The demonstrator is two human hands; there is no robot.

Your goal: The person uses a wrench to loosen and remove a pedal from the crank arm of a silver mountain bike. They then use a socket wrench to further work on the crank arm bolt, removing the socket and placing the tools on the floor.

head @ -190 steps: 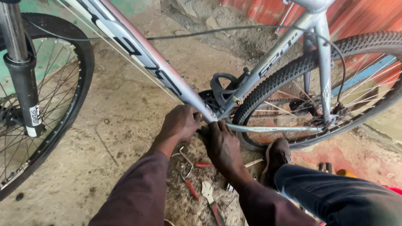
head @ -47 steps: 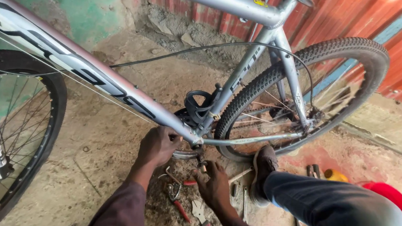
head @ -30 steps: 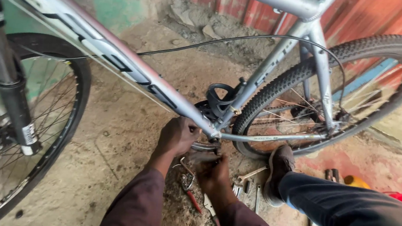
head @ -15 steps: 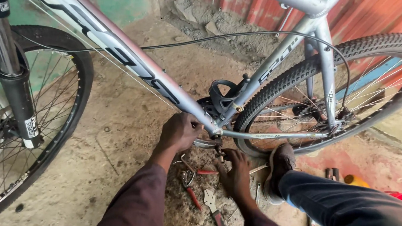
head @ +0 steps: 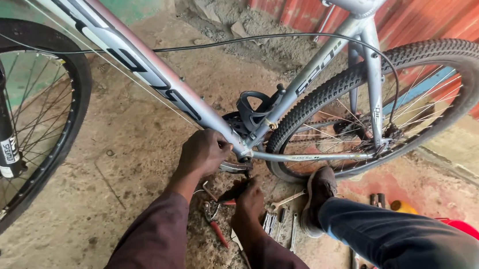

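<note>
Bicycle frame [head: 141,68], hands [head: 203,151] at bottom bracket [head: 237,163]

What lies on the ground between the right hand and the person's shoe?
In the head view, between the right hand and the shoe lie a spanner and a few small metal tools on the dirt.

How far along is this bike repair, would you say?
Done: both wheels are on and the bicycle frame stands upright. In hand: the left hand grips the bottom bracket area while the right hand holds a dark tool beneath it. Left: apparently more, since wrenches and red-handled pliers lie out.
</note>
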